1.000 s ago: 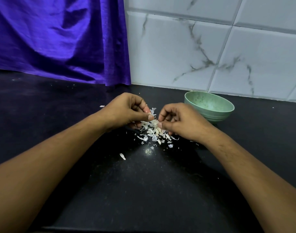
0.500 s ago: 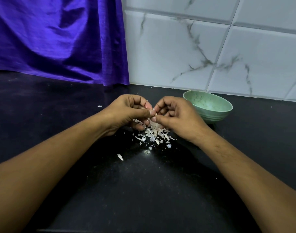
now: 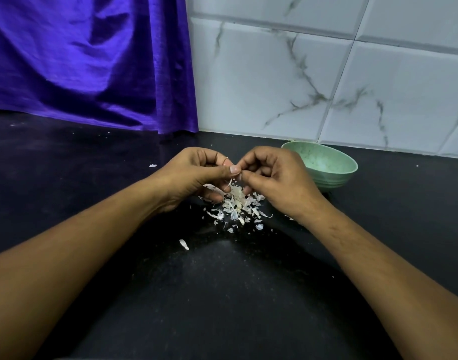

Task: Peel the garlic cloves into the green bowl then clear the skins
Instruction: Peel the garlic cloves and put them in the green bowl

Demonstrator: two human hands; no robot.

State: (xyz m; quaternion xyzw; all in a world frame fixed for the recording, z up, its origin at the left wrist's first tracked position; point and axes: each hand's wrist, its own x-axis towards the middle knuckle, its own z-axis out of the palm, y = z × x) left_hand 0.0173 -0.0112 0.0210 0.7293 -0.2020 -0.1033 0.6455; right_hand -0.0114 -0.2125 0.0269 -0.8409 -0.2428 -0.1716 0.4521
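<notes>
I looked down on a black countertop, dull and faintly speckled, with a soft patch of light reflected near its middle. Behind it the wall was faced with large white tiles veined in grey, the grout lines running slantwise. To the left a purple cloth hung in shiny folds, its hem meeting the counter's back edge.

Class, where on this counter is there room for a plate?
Bare black counter: left of the left hand, below the purple curtain; the front strip; right of the green bowl. Crowded: the skin pile under both hands, the right hand close to the bowl.
</notes>
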